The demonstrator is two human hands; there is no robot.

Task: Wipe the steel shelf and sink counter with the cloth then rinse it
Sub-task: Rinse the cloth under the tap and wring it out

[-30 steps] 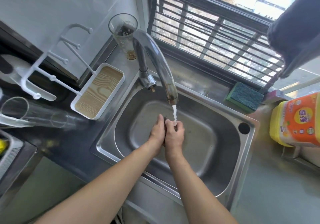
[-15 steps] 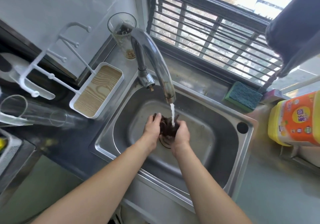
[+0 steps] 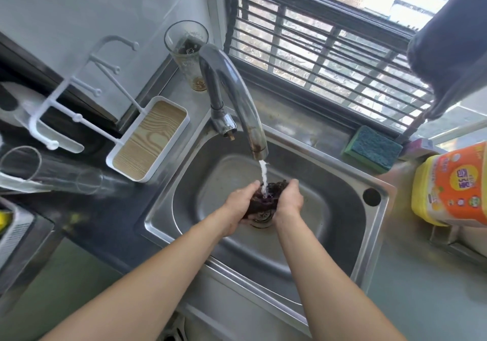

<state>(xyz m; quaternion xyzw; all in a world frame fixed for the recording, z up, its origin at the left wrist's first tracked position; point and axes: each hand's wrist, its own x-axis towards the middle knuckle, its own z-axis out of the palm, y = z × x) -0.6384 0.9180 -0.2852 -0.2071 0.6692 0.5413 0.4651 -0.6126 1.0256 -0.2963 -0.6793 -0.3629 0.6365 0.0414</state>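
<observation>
- A clear glass [image 3: 50, 173] is seen lying on its side at the far left; beside it a white rack [image 3: 79, 98] with pegs is fixed to a wood-grain tray [image 3: 149, 139].
- A tall drinking glass [image 3: 188, 53] is stood upright in the corner behind the faucet [image 3: 232, 98]; a thin stream of water [image 3: 263, 176] is let fall from the spout.
- The left hand [image 3: 238, 205] is curled round the left side of the cloth [image 3: 266, 199]; the cloth is held bunched over the drain, inside the sink [image 3: 350, 238], directly under the stream.
- The cloth is seen as a dark, brownish-purple, wet, crumpled wad with ragged edges.
- The right hand [image 3: 290, 199] is cupped and gripped against the cloth's right side.
- A green-and-blue sponge [image 3: 373, 148] is laid on the ledge by the window; a yellow-and-orange bottle [image 3: 453, 185] is placed at the far right.
</observation>
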